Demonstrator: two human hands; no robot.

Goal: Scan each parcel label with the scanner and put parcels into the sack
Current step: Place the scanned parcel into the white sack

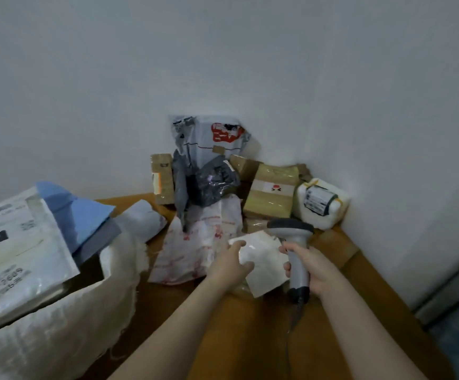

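Holding flat white parcel [264,260] in left hand [232,263], scanner [295,253] in right hand [316,272].
Grips parcel by its left edge, fingers and thumb curled onto it; holds it low over brown surface [250,338], just in front of the parcel pile; label not legible. Wraps right fingers fully round scanner handle, head aimed away over the parcel's far right corner, cable hanging from the base. Notes woven white sack [58,325] at left, mouth open, large white mailer [17,242] and blue parcel [77,212] sticking out. Logs pile in wall corner: red-printed white bag [195,242], dark grey bag [211,182], taped cardboard box [272,193], white wrapped parcel [323,202].
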